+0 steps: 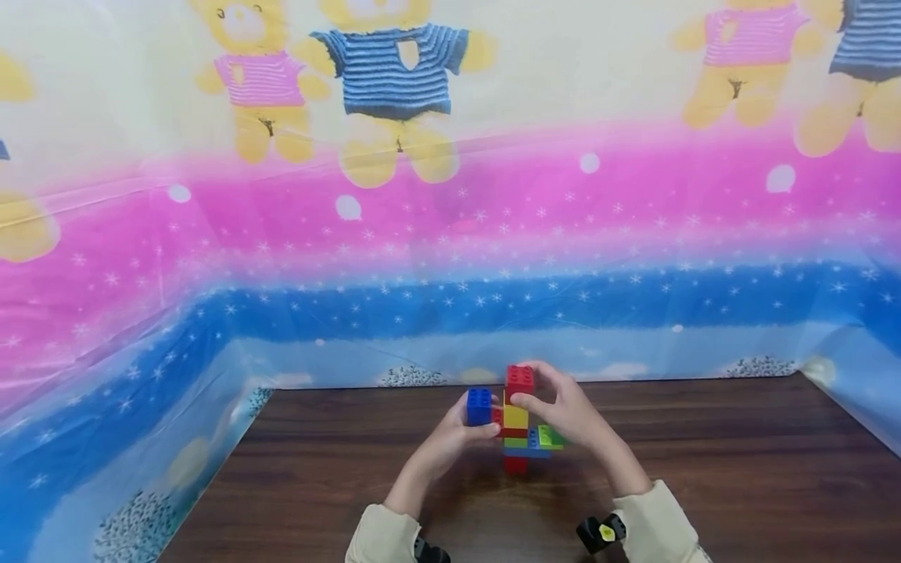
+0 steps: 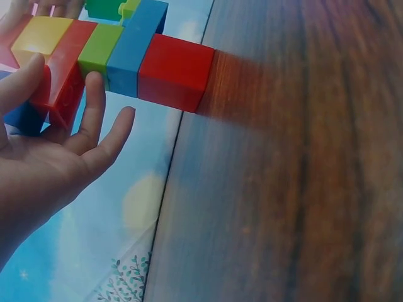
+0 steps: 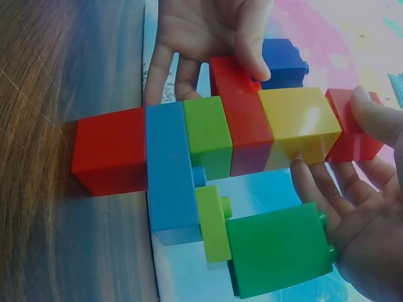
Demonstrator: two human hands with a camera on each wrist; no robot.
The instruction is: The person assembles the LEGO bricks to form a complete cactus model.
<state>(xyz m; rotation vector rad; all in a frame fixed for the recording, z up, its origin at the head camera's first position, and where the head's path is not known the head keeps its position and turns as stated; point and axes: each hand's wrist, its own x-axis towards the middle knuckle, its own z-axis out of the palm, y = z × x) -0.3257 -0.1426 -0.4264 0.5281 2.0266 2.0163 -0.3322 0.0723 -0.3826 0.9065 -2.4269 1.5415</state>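
A tower of toy building bricks stands on the table. From the bottom it has a red brick (image 3: 110, 151), a long blue brick (image 3: 169, 179), a light green brick (image 3: 208, 135), a long red brick (image 3: 242, 119), a yellow brick (image 1: 516, 417) and a top red brick (image 1: 519, 380). A dark blue brick (image 1: 479, 407) sits on the long red brick's left end, where my left hand (image 1: 445, 442) grips. My right hand (image 1: 572, 408) holds the top red brick, thumb in front. Whether that brick is fully seated, I cannot tell.
On the long blue brick's right end are a thin light green brick (image 3: 213, 229) and a dark green brick (image 3: 280, 251). The brown wooden table (image 1: 317, 469) ends at a patterned curtain (image 1: 422, 313) behind and at the sides.
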